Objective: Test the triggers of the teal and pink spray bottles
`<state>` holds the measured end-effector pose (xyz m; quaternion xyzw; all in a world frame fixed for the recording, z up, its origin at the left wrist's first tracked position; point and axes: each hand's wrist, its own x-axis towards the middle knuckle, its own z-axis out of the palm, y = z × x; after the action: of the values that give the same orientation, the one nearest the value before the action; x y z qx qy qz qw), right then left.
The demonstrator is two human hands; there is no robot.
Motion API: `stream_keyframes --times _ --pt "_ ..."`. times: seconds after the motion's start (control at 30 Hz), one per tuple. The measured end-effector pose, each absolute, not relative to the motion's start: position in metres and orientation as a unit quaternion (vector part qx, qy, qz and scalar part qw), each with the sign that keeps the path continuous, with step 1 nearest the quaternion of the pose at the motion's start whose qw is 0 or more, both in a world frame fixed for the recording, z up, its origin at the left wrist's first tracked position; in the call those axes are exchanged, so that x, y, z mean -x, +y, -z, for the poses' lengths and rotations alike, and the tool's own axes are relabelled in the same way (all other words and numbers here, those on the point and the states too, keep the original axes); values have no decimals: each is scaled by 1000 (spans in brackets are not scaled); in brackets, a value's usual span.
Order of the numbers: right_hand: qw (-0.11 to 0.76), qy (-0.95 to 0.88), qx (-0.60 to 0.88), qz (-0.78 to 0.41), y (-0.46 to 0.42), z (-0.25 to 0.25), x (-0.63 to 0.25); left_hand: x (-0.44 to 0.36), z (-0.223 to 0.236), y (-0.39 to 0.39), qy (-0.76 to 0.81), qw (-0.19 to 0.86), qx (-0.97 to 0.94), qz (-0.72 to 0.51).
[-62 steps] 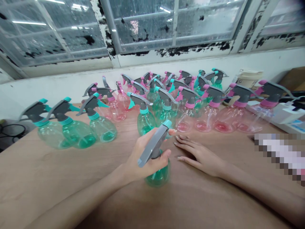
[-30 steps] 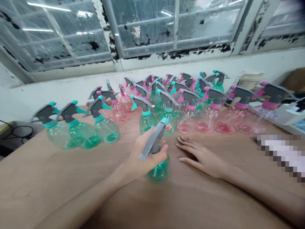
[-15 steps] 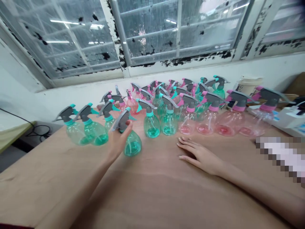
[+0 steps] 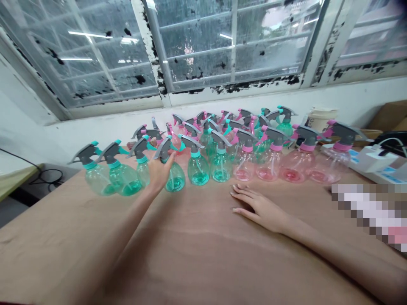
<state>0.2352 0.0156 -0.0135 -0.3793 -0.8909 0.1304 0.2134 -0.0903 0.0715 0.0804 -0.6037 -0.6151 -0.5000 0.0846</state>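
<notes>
My left hand (image 4: 160,171) is wrapped round the neck of a green spray bottle (image 4: 175,178) with a grey and teal trigger head. That bottle stands in the front row, between a green spray bottle (image 4: 143,167) on its left and another green spray bottle (image 4: 199,171) on its right. Flat on the table, fingers stretched out, lies my right hand (image 4: 259,207), with nothing in it. Just beyond its fingertips stand pink spray bottles (image 4: 244,167) with grey and pink heads. The green bottles hold a little green liquid, the pink ones pinkish liquid.
Several more spray bottles (image 4: 210,142) crowd behind the front row, near the wall under the window (image 4: 197,46). At right are a white power strip (image 4: 365,163) with plugs and a white tub (image 4: 322,118). A blurred-out patch (image 4: 365,212) covers part of the wooden table (image 4: 203,245).
My left hand has moved the green spray bottle away from me, back into line with the front row. The right hand stays flat on the table. The view has shifted slightly.
</notes>
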Motion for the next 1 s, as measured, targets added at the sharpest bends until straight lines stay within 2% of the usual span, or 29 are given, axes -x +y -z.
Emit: stream_keyframes --times 0.4,0.57,0.7,0.87,1.0 --pt "219 -888 380 -140 17 16 -235 93 -82 78 -583 76 621 518" --pt "212 -890 380 -139 17 15 -235 108 -76 37 -536 34 619 573" --pt "227 -889 372 -138 18 17 -234 105 -72 -5 -517 39 600 609" --pt "245 -889 359 -141 20 20 -234 59 -72 -1 -576 -26 656 488" --pt "252 -888 358 -138 19 18 -233 22 -74 38 -623 -17 649 437"
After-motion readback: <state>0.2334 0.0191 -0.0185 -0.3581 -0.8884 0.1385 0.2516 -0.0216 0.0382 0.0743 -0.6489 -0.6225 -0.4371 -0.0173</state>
